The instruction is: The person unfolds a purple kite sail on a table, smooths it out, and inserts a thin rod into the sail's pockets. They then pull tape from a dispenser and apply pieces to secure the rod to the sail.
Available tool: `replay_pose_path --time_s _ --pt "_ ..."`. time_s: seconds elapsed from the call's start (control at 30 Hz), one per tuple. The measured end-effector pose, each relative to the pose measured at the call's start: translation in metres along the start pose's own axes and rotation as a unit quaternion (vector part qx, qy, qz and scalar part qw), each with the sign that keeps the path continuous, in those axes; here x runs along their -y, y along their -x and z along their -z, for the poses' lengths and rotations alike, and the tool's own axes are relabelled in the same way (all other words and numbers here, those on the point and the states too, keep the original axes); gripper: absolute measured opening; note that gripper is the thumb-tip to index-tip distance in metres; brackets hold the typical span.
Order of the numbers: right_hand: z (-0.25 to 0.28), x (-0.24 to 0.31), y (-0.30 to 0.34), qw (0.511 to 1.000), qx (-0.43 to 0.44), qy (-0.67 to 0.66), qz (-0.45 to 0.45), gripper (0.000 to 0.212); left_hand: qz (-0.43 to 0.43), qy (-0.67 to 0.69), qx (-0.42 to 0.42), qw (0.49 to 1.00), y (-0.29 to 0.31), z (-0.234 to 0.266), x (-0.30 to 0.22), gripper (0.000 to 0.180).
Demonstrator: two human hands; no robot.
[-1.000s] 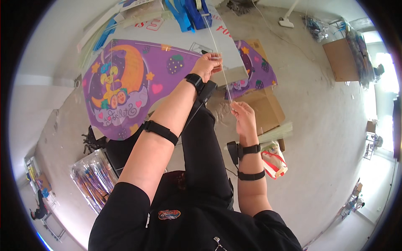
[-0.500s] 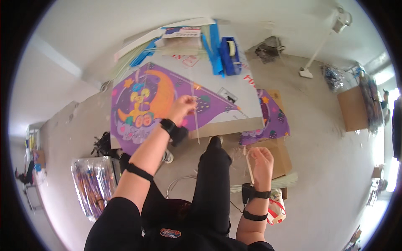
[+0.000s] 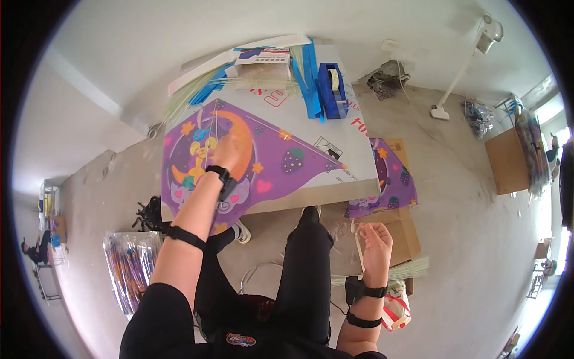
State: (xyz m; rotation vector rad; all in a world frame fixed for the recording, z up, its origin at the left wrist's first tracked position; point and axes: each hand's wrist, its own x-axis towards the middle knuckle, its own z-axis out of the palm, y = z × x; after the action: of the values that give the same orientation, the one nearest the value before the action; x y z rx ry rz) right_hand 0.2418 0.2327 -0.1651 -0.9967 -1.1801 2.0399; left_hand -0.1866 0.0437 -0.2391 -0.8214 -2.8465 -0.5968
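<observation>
A purple kite sail (image 3: 278, 185), printed with a moon and a yellow cartoon animal, lies spread on a board-topped table. My left hand (image 3: 226, 154) is over the moon picture, its fingers slightly blurred and closed. A thin pale rod (image 3: 210, 134) runs from near the sail's top corner down to this hand and appears to be held in it. My right hand (image 3: 376, 240) is raised to the right of the table's front edge, thumb and fingertips pinched together. Whatever is between those fingertips is too small to make out.
A blue tape dispenser (image 3: 333, 90), blue strips (image 3: 309, 84) and an open carton (image 3: 261, 69) sit at the table's far side. Another purple sail (image 3: 391, 185) hangs over a cardboard box (image 3: 402, 236) at right. Packaged bundles (image 3: 133, 263) lie lower left.
My left hand has moved left across the sail with the thin rod, from the right part to the moon picture. My right hand stays pinched in nearly the same place.
</observation>
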Motion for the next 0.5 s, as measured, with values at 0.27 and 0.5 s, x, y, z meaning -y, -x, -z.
replay_pose_path --time_s 0.27,0.5 --pt "-0.02 0.045 0.008 1.0 -0.009 -0.014 0.015 0.008 0.19 0.621 0.313 0.693 -0.047 -0.062 -0.219 0.023" --pt "0.003 0.031 0.0 1.0 -0.01 0.016 0.013 0.009 0.348 0.716 0.242 0.554 -0.1 -0.124 -0.261 0.02"
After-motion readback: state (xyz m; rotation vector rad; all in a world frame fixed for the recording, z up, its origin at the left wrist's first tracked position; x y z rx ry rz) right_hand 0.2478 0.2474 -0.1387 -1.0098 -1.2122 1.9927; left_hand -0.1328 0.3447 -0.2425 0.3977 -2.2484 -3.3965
